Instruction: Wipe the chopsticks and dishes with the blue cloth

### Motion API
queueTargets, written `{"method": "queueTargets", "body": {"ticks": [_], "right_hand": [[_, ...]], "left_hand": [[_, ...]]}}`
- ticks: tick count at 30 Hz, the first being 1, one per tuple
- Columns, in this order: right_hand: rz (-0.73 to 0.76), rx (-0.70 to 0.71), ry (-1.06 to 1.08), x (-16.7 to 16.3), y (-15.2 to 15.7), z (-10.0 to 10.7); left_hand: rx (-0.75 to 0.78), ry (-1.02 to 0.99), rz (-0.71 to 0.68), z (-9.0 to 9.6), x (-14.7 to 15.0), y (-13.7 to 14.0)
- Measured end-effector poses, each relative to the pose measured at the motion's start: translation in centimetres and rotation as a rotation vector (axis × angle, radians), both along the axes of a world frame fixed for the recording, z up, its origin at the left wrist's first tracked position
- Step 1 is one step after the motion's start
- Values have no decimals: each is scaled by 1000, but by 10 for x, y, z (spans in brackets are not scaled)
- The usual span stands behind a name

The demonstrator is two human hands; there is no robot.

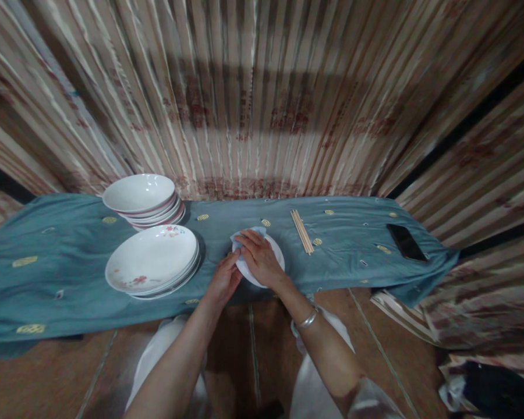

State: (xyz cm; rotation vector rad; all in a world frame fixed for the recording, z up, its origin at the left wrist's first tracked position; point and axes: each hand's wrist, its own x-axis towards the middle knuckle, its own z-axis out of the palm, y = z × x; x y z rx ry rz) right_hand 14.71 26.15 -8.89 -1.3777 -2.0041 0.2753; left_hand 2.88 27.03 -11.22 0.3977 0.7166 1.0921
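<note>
A small round white dish (276,249) is at the front edge of the cloth-covered table, between my hands. My left hand (226,278) grips the dish's left rim, fingers partly hidden beneath it. Pressed onto the dish is a pale blue cloth (236,237), under the fingers of my right hand (258,254). Whether the dish is a plate or a shallow bowl, I cannot tell. To the left lies a stack of white oval plates with flower prints (155,259). Behind it rises a stack of white bowls (140,193).
Several wooden chopsticks (302,233) lie together right of the dish. A black phone (406,242) rests near the table's right end. The teal tablecloth (349,256) is slightly wrinkled. Striped curtains (253,116) hang close behind the table. Dark fabric (498,387) lies at lower right.
</note>
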Motion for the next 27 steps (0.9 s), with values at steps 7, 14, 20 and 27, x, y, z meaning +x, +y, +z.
{"method": "queueTargets", "body": {"ticks": [7, 14, 20, 27], "right_hand": [[8, -41, 28, 9, 8, -5], [-60, -79, 56, 31, 20, -21], [-138, -40, 73, 45, 14, -37], [-261, -55, 188, 50, -4, -53]], "left_hand": [[-28, 31, 1, 5, 3, -3], [-50, 105, 3, 8, 3, -5], [-69, 113, 15, 7, 3, -4], [-79, 46, 18, 4, 2, 0]]}}
